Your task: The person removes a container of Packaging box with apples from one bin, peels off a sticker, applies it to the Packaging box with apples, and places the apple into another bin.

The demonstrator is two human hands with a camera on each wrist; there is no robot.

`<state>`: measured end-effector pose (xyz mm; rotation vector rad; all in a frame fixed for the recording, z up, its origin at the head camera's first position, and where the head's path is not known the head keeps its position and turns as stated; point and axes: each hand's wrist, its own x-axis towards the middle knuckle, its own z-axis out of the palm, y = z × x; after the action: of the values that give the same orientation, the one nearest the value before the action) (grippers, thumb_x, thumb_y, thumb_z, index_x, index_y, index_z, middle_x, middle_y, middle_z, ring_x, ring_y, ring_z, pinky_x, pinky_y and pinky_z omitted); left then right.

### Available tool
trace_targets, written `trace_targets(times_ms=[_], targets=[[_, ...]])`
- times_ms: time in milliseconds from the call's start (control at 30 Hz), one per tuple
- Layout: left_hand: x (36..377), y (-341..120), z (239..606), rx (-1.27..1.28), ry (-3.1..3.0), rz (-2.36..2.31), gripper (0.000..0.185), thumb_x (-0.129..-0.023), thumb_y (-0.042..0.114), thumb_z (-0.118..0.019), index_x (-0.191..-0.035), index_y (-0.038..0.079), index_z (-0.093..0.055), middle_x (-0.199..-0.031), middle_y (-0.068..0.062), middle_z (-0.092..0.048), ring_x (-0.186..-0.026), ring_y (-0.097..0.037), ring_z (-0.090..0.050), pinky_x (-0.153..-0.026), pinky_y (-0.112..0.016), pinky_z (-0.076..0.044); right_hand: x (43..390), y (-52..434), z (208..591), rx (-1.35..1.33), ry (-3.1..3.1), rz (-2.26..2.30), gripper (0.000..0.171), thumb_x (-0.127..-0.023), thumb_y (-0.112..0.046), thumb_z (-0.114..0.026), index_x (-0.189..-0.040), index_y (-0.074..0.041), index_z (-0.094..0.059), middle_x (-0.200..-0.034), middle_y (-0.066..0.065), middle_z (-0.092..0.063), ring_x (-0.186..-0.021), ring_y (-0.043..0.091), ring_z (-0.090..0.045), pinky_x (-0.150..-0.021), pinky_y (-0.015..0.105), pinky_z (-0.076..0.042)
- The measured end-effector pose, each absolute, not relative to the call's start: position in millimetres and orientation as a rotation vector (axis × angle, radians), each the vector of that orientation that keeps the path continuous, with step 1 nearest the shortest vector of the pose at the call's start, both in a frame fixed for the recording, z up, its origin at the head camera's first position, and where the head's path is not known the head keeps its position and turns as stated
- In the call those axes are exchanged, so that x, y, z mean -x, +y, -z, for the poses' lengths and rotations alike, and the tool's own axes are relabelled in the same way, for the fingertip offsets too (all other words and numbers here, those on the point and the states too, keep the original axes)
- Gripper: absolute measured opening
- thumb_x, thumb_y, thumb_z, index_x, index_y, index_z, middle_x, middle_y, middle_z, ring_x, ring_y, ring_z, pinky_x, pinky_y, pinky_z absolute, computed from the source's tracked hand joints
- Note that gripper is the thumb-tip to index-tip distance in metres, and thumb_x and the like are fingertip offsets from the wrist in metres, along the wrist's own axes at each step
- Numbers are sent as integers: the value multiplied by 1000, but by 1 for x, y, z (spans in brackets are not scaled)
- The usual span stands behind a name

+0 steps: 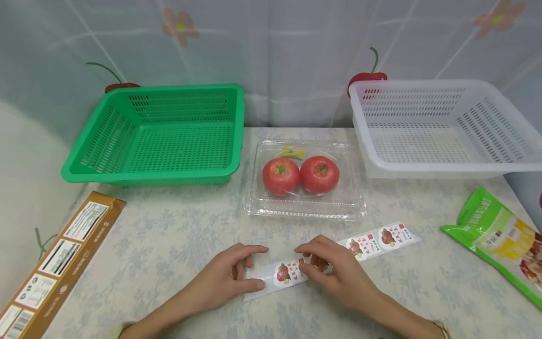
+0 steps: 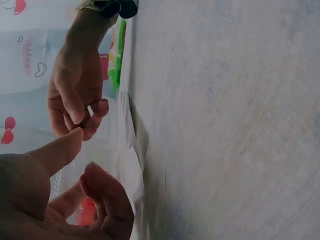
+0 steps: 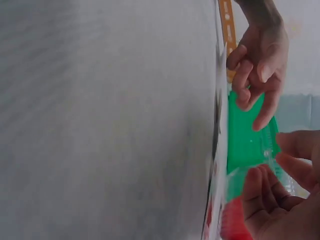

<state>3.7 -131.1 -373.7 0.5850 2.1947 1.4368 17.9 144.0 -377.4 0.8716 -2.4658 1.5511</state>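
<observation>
A strip of white stickers (image 1: 368, 246), printed with red fruit and red characters, lies aslant on the patterned cloth. My left hand (image 1: 220, 278) is over its left end, thumb and fingers apart with nothing between them. Above the strip's middle, my right hand (image 1: 336, 275) hides part of it, fingers loosely bent. A gap shows between the right thumb and fingers in the right wrist view. Behind the hands, a clear plastic box (image 1: 305, 210) contains two red apples, a left one (image 1: 281, 176) and a right one (image 1: 319, 174), plus a small yellow wrapped piece (image 1: 293, 152).
At the back left stands a green basket (image 1: 152, 177), at the back right a white basket (image 1: 449, 167). A long brown box (image 1: 63, 256) lies along the left side. On the right is a green and yellow food bag (image 1: 495, 235). A curtain (image 1: 292, 61) hangs behind the table.
</observation>
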Motion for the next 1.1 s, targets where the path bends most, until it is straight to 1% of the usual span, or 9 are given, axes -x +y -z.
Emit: trace_targets(times_ms=[100, 167, 300, 400, 533, 667, 833, 1100], targets=[[-3, -130, 376, -528, 2082, -1437, 50, -84, 17, -80, -130, 10, -62, -94, -8, -50, -55, -7, -49, -53, -24, -48, -18, 136, 380, -899, -2580, -1535, 30, -84, 4, -72, -111, -10, -70, -90, -8, -61, -73, 3, -54, -60, 20, -50], [-4, -129, 377, -516, 2036, -1444, 49, -83, 12, -80, -128, 8, -63, -92, -9, -48, -52, -8, -50, -50, -26, -50, -17, 132, 381, -911, -2634, -1517, 28, -84, 4, -72, -108, -10, -72, -89, -11, -60, -73, 2, -53, -60, 20, -49], [-5, -129, 380, -531, 2076, -1358, 45, -83, 10, -80, -125, 8, -66, -89, -5, -48, -49, -9, -52, -52, -26, -50, -15, 129, 381, -925, -2745, -1478, 19, -86, -2, -73, -100, -15, -74, -87, -15, -58, -72, 0, -50, -61, 19, -47], [-6, -128, 381, -554, 2129, -1283, 43, -84, 9, -79, -125, 7, -67, -88, -3, -48, -48, -8, -52, -53, -25, -49, -13, 128, 382, -941, -2802, -1441, 16, -87, -5, -73, -98, -17, -75, -86, -17, -56, -72, 0, -49, -63, 19, -46], [-6, -126, 380, -603, 2203, -1205, 44, -83, 8, -79, -125, 6, -67, -87, 1, -48, -50, -6, -49, -53, -23, -46, -10, 126, 383, -1002, -2827, -1358, 14, -88, -6, -73, -100, -13, -76, -85, -16, -53, -73, 1, -48, -64, 19, -45], [-8, -126, 379, -663, 2284, -1135, 45, -83, 8, -80, -126, 8, -67, -85, 5, -46, -59, -3, -45, -54, -22, -43, -7, 124, 384, -1074, -2844, -1238, 17, -89, -10, -73, -106, -10, -76, -86, -12, -49, -73, 2, -45, -64, 17, -42], [-9, -126, 379, -686, 2319, -1109, 45, -83, 10, -80, -126, 11, -67, -84, 7, -45, -62, -3, -42, -54, -23, -42, -4, 122, 385, -1124, -2896, -1136, 21, -89, -14, -74, -110, -14, -76, -85, -10, -47, -73, 1, -42, -64, 16, -40], [-10, -126, 379, -693, 2340, -1096, 46, -81, 9, -81, -126, 11, -68, -84, 7, -46, -63, -3, -42, -56, -22, -42, -1, 120, 386, -1131, -2932, -1107, 20, -89, -17, -74, -109, -16, -74, -83, -11, -47, -70, 1, -41, -61, 17, -39]])
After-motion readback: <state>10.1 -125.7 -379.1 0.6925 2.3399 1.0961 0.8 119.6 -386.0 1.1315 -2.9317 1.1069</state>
